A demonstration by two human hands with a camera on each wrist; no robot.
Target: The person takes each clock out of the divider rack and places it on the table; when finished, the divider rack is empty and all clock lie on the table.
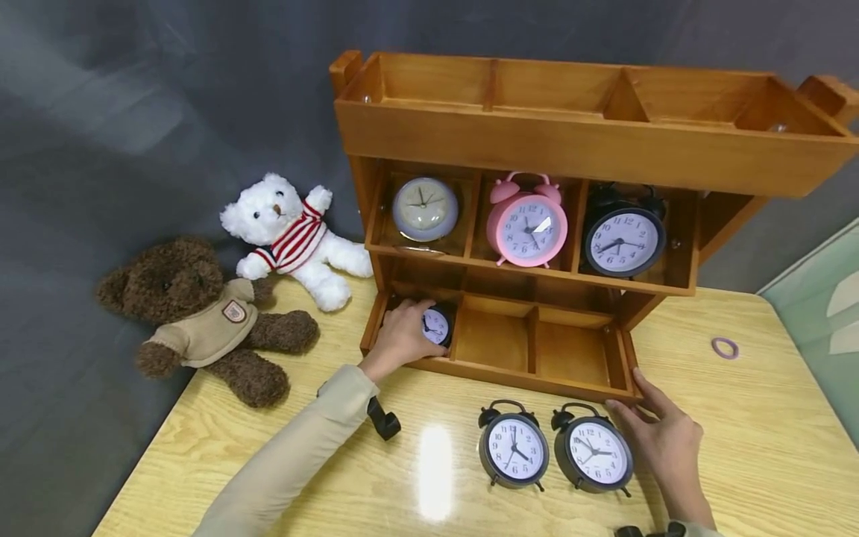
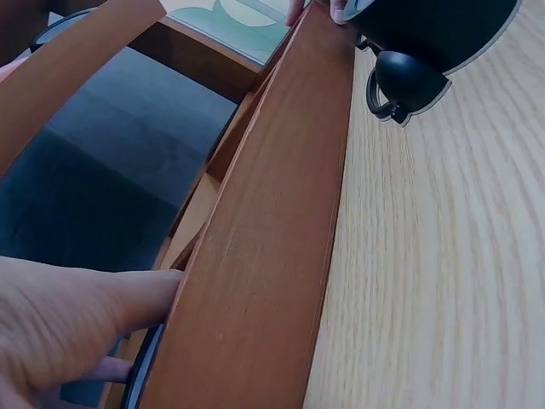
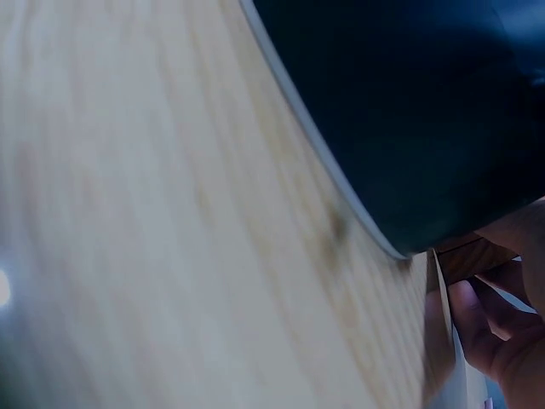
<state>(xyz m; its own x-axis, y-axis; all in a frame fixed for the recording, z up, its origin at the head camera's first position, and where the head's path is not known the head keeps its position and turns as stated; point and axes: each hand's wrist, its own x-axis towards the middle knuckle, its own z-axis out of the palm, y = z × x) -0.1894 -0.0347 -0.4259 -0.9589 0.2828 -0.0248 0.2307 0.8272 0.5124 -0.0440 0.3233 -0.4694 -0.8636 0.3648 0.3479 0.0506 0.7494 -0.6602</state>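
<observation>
My left hand [image 1: 403, 335] grips a small black alarm clock [image 1: 436, 326] in the lower left compartment of a wooden shelf [image 1: 499, 332]. Its thumb lies at the clock's lower edge, with the fingers over the top. In the left wrist view, the left hand [image 2: 77, 315] reaches behind the shelf's front board [image 2: 255, 204], which hides most of the clock. My right hand [image 1: 664, 436] holds the shelf's lower right front corner between thumb and fingers. Two black twin-bell alarm clocks, one in the middle [image 1: 515, 450] and one nearer the right hand [image 1: 599, 453], lie face up on the table.
The middle tier holds a round grey-blue clock [image 1: 425, 209], a pink alarm clock [image 1: 528, 227] and a black alarm clock [image 1: 624, 240]. Left of the shelf are a white teddy bear [image 1: 295, 242] and a brown one [image 1: 208, 321]. A purple ring [image 1: 725, 347] lies at right.
</observation>
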